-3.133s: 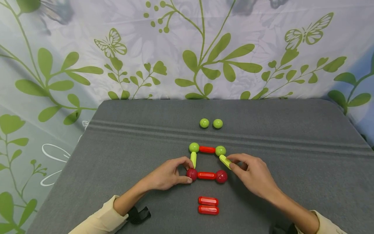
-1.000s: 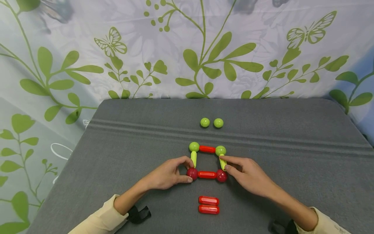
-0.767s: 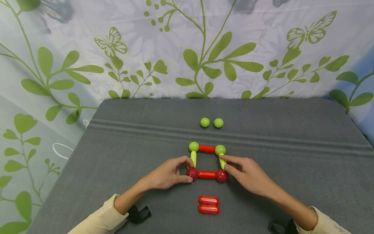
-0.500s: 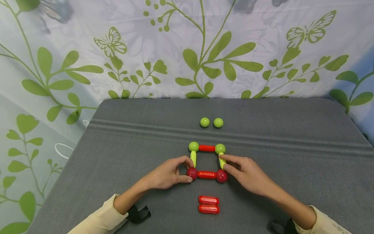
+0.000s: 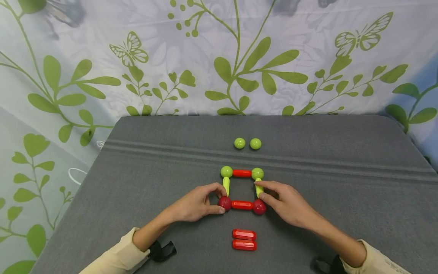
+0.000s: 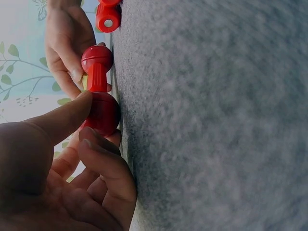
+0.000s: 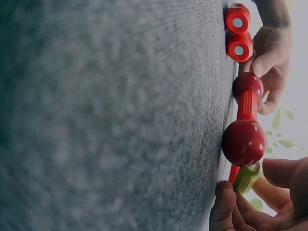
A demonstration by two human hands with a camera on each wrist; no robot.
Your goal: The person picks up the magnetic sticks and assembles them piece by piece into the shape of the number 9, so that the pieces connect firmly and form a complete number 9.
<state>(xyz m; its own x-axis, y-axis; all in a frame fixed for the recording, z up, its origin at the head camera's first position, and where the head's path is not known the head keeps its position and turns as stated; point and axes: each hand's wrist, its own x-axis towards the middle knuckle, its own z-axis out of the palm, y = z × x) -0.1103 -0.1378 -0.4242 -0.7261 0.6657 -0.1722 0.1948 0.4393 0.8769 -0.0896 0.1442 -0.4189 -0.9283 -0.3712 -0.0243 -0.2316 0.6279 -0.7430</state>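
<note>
A square frame of toy rods and balls is lying flat near the middle of the grey counter (image 5: pixel 342 160), slightly toward its near edge. Its far side is showing two lime-green balls, one at the far left corner (image 5: pixel 226 171) and one at the far right corner (image 5: pixel 257 173), joined by a short red rod (image 5: pixel 242 173); its near side is showing two dark red balls, the near left ball (image 5: pixel 224 203) and the near right ball (image 5: pixel 259 206), joined by a second red rod (image 5: pixel 242 205). A lime-green rod (image 5: pixel 226 186) is forming the left side, and a second lime-green rod (image 5: pixel 259 188) is forming the right side, meeting the balls at each end. The left hand (image 5: pixel 195 204) is resting on the counter at the frame's left, its thumb and curled forefinger pinching the near left ball; the left wrist view is showing the thumb lying over that ball. The right hand (image 5: pixel 289 203) is lying at the frame's right, wrist low, forefinger and thumb pinching the right-side green rod just above the near right ball. Two loose red rods (image 5: pixel 244 239) are lying side by side nearer the person, and two loose green balls (image 5: pixel 247 143) are sitting farther off, beyond the frame. Cream sleeves are covering both forearms.
</note>
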